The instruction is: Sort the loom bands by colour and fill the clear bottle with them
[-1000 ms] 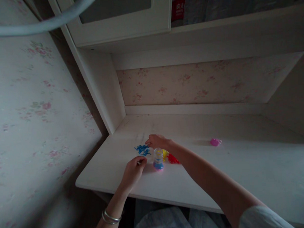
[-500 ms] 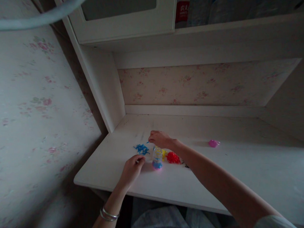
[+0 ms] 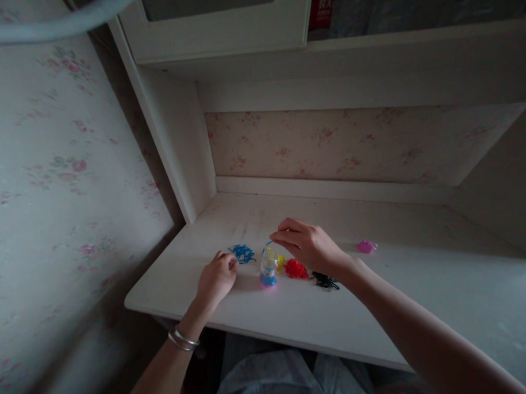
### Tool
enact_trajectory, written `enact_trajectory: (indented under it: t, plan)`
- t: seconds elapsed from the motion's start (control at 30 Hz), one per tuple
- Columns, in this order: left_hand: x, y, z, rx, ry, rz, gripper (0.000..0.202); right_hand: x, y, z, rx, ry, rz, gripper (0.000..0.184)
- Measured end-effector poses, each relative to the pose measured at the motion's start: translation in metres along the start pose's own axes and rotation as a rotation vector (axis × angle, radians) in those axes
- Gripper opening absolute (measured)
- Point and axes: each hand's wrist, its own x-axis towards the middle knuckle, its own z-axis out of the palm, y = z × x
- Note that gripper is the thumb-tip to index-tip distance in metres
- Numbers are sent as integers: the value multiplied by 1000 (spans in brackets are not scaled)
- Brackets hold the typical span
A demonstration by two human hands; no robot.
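Note:
My right hand point(image 3: 310, 246) pinches a small blue rubber band point(image 3: 268, 243) just above a small clear bottle point(image 3: 269, 266). Blue bits lie in the bottle's lower part, over a pink base. My left hand point(image 3: 217, 277) is closed beside a loose pile of blue rubber bands point(image 3: 242, 253), its thumb and fingertips together; whatever they hold is too small to tell. Behind and right of the bottle are a yellow pile point(image 3: 281, 262), partly hidden, a red pile point(image 3: 296, 269) and a black pile point(image 3: 325, 280) of similar bands.
A pink translucent piece point(image 3: 367, 247) lies farther right on the white desk point(image 3: 405, 307). Above hangs a cabinet point(image 3: 223, 34), with bottles on its open shelf point(image 3: 413, 39). A pale cable point(image 3: 62, 26) crosses the top left.
My right hand has moved right from beside the blue pile to over the bottle, carrying the blue band. My left hand has shifted slightly left and up. The black pile is now uncovered.

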Motion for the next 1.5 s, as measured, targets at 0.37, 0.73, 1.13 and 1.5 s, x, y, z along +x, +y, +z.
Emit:
enact_trajectory:
  t: [0.37,0.73,1.13,1.5]
  plan:
    - [-1,17,5,137,-48,72,22,-6,-5,-4,-224,-53,-205,20]
    - [4,18,4,91,-71,63,18,-7,-6,-1,-201,-74,-223,18]
    - [11,12,-2,-313,52,92,21,-17,-8,-1,-106,-9,-79,24]
    - [-9,75,-62,-1286,-167,-172,31,-38,-11,20,328,188,251,23]
